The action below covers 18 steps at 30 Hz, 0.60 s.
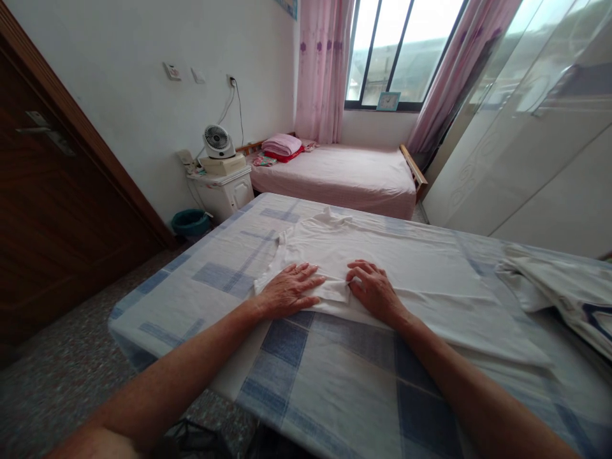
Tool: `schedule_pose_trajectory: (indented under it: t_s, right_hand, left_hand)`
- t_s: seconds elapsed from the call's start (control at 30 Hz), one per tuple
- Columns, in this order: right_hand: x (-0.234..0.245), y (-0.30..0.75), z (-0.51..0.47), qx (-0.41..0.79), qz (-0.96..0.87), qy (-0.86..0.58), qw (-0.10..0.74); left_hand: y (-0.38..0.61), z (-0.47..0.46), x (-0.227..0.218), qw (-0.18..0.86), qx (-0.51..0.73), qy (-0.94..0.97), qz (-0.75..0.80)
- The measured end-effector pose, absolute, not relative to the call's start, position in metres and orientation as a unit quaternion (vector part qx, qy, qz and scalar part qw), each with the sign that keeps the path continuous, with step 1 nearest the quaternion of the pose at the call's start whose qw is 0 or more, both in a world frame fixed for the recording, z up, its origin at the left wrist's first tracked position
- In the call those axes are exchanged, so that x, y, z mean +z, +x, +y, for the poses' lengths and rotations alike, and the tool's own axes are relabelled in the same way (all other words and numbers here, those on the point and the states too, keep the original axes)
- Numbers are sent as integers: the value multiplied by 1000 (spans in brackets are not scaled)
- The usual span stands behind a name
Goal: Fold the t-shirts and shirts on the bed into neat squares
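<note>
A white T-shirt (406, 268) lies spread flat on a bed covered with a blue and white checked sheet (315, 376). My left hand (289, 290) rests flat on the shirt's near edge, fingers stretched out and slightly apart. My right hand (373, 287) lies just to its right on the same garment, fingers curled down onto a small fold of the white cloth between the two hands. Both forearms reach in from the bottom of the view.
Another white garment with dark trim (564, 293) lies at the bed's right edge. Beyond stand a pink-covered bed (344, 175), a white nightstand (224, 191) carrying a small fan (217, 141), a teal bin (191, 223), a brown door (52, 210) and a white wardrobe (530, 146).
</note>
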State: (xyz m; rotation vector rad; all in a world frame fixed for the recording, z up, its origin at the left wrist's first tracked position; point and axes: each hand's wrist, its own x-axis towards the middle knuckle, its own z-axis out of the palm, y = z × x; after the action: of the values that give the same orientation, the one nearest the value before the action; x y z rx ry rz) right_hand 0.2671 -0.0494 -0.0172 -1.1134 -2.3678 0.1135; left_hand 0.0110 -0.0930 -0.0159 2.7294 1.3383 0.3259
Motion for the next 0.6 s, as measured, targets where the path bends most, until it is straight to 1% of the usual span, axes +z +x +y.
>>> schedule_pose_trajectory:
  t_s: [0.07,0.13,0.27,0.37,0.5,0.6]
  right_hand:
    - [-11,266,-56,26,-876,-406,258]
    - [-5,264,-65,14,-896,-363,256]
    - [-2,262,-81,14,-936,-278,215]
    - [-4,269,-86,28,-936,-288,200]
    - [3,296,-80,37,-919,-328,215]
    - [12,332,-61,13,-893,-383,237]
  left_hand:
    - [12,-93,-16,42,101,891,441]
    - [13,-94,-15,44,103,890,441]
    - [14,-97,-15,45,110,886,447]
    - [13,-100,-14,46,118,878,461]
    - [4,-95,-6,80,122,871,468]
    - [-13,-74,8,72,183,847,494]
